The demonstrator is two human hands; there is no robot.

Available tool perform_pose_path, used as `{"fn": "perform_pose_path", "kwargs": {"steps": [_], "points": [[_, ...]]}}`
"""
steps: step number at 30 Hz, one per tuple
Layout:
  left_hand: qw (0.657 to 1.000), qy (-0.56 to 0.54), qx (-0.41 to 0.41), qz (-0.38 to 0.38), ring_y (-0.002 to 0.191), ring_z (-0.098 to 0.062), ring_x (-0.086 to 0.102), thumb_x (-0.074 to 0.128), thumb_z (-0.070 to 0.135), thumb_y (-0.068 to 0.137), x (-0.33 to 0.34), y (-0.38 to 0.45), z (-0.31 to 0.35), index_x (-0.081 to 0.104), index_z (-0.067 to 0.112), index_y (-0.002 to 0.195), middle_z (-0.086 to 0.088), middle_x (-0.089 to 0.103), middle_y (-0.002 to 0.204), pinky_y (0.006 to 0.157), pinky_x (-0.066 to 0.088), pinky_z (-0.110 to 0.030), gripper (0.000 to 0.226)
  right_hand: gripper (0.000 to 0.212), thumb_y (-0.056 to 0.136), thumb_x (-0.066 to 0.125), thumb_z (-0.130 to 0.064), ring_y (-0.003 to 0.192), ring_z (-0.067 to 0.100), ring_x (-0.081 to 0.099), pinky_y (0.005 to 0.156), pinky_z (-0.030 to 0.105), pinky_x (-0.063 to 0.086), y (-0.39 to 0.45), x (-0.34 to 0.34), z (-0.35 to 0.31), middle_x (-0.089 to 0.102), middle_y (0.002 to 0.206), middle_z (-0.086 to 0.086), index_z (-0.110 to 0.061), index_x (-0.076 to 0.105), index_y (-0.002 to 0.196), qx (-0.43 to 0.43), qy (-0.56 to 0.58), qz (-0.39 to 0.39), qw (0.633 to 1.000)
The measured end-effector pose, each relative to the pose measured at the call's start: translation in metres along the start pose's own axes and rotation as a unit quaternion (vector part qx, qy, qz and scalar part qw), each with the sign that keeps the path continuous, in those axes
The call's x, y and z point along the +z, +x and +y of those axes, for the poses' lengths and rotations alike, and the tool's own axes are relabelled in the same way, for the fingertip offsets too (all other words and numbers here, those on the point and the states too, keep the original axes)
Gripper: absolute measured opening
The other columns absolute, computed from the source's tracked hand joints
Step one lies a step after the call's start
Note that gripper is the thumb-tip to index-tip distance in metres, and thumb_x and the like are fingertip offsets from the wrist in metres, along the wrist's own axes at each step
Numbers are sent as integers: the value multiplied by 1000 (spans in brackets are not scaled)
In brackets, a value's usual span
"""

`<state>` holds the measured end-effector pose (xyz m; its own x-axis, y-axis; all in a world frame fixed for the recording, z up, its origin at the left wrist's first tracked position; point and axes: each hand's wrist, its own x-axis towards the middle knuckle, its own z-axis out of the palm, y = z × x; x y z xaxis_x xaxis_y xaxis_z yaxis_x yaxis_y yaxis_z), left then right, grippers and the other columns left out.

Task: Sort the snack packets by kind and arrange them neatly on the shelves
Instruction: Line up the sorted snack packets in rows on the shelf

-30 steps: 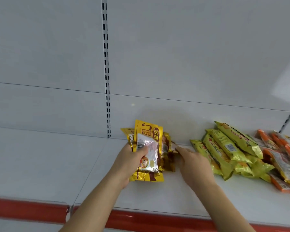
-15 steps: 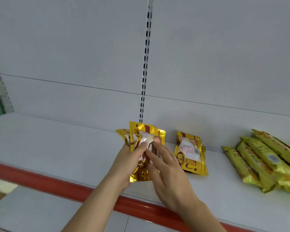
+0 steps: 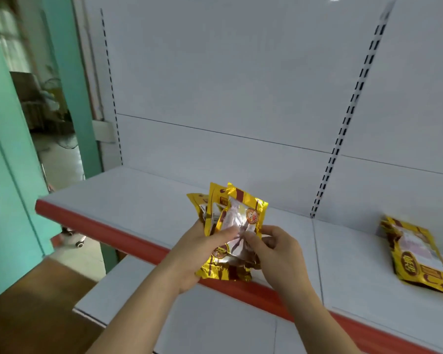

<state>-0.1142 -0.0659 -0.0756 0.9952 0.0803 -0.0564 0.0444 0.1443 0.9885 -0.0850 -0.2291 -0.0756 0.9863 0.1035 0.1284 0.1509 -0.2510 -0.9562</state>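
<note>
Several glossy gold-and-brown foil snack packets (image 3: 228,226) are gripped, fanned, in the left hand (image 3: 202,254); the front packet, pinched by the right hand (image 3: 274,251), should be drawn off singly, then laid flat on the white shelf (image 3: 143,195).

A white metal back panel (image 3: 241,72) fills most of the view, split by a thin horizontal seam and crossed by two slotted uprights (image 3: 353,98), the right one leaning with the wide lens. To the left stands a teal-green pillar (image 3: 0,175) and a second teal post (image 3: 80,85), with a dim room and a window (image 3: 11,42) showing between them. Brown flooring (image 3: 23,302) lies at lower left, paler floor (image 3: 69,254) beyond it carries a small wheeled base (image 3: 75,238), and soft even light falls over everything.
</note>
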Motion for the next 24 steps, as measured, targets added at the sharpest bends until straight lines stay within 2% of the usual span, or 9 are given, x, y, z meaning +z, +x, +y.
{"fn": "perform_pose_path", "kwargs": {"steps": [3,7,10,13,15,17,20,22,24], "points": [[1000,-17,-6,9,114,-19,73,72,18,97,-39,4,4,64,29,131,5,77,119,103,55,-51,37,10,94,68,-24,66,15,74,77,43,61,16,34,-11,75,68,0,-15,68,96,7,8,-2,1000],[999,-21,-8,37,107,-25,76,69,16,98,-75,25,8,65,21,131,-3,78,116,91,61,-47,33,4,92,69,-21,65,15,74,82,48,59,46,70,-21,74,68,-2,-17,68,92,-6,3,12,1000],[999,-34,-8,30,108,-26,75,67,24,99,-97,46,16,65,22,131,-4,78,119,91,61,-50,32,5,93,68,-19,64,16,74,82,49,59,76,91,-28,75,73,1,-18,65,97,-14,14,16,1000],[998,-39,-17,38,106,-26,76,67,20,99,-119,72,28,66,19,129,-5,78,117,86,63,-46,30,17,96,61,-25,69,19,75,81,50,59,117,110,-37,75,79,2,-18,58,111,-24,12,24,999],[997,-35,-27,56,101,-26,77,68,10,97,-133,88,34,67,14,127,-8,79,113,83,64,-43,30,20,98,58,-30,74,14,72,75,44,58,142,119,-48,74,80,-1,-21,53,115,-57,6,63,996],[997,-26,-32,64,99,-27,77,67,4,97,-145,102,41,69,13,123,-9,80,109,86,63,-45,28,17,100,57,-30,77,-1,68,65,27,52,155,127,-60,73,89,-9,-26,49,114,-129,16,89,987],[996,-45,-25,74,84,-25,79,69,4,93,-168,121,53,73,13,112,-9,81,97,78,64,-42,21,18,99,58,-15,100,-12,60,79,14,49,168,146,-67,67,103,-31,-31,59,109,-352,-63,54,932],[994,-92,-7,59,73,-22,77,73,18,86,-185,129,59,74,11,102,-9,79,89,64,62,-35,18,37,92,47,-2,122,4,56,97,30,49,178,163,-56,66,115,-27,-25,72,107,-466,-171,-5,868],[988,-143,8,55,68,-22,75,69,37,74,-205,136,60,74,12,94,-11,78,86,59,60,-32,33,45,89,41,-3,133,24,50,101,45,47,191,179,-44,67,126,-13,-20,76,111,-519,-235,-42,821]]}}
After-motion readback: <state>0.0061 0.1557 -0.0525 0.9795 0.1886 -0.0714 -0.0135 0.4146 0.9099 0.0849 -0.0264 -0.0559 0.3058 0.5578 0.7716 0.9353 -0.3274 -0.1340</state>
